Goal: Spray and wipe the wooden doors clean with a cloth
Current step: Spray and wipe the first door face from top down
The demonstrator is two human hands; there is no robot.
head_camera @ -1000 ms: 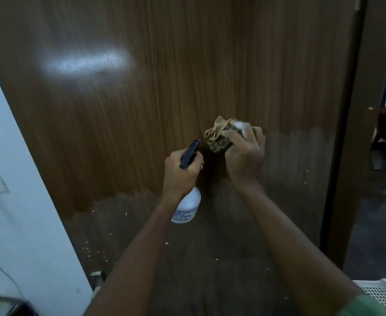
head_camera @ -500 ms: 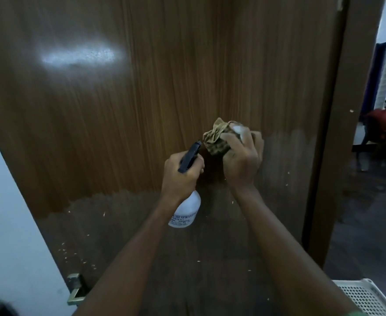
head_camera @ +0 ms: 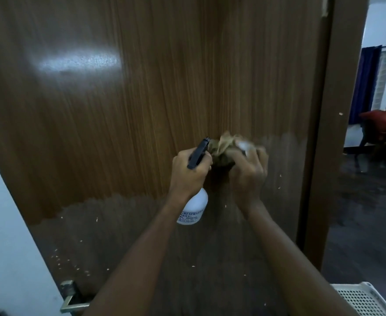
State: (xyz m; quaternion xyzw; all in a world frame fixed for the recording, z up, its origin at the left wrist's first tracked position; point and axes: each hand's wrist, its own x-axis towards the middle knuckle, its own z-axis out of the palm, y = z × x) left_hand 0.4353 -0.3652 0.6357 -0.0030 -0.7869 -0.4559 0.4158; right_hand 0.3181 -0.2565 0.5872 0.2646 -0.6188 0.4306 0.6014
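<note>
A tall wooden door (head_camera: 123, 115) fills the view; its upper part is warm brown, its lower part darker and dotted with pale specks. My left hand (head_camera: 190, 172) grips a white spray bottle (head_camera: 193, 210) with a black nozzle (head_camera: 198, 152), held just in front of the door. Right beside it, my right hand (head_camera: 249, 172) holds a crumpled tan cloth (head_camera: 221, 147) against the door surface. The cloth and right hand are blurred.
A metal door handle (head_camera: 70, 297) sticks out at the lower left beside a white wall (head_camera: 7, 236). The brown door frame (head_camera: 333, 133) stands at right. A white perforated basket (head_camera: 365, 299) is at the bottom right. A person in red (head_camera: 379, 126) sits beyond the doorway.
The view has shifted left, so the door frame and room at right show more. My right hand with the cloth has moved slightly left toward the bottle nozzle and now appears blurred.
</note>
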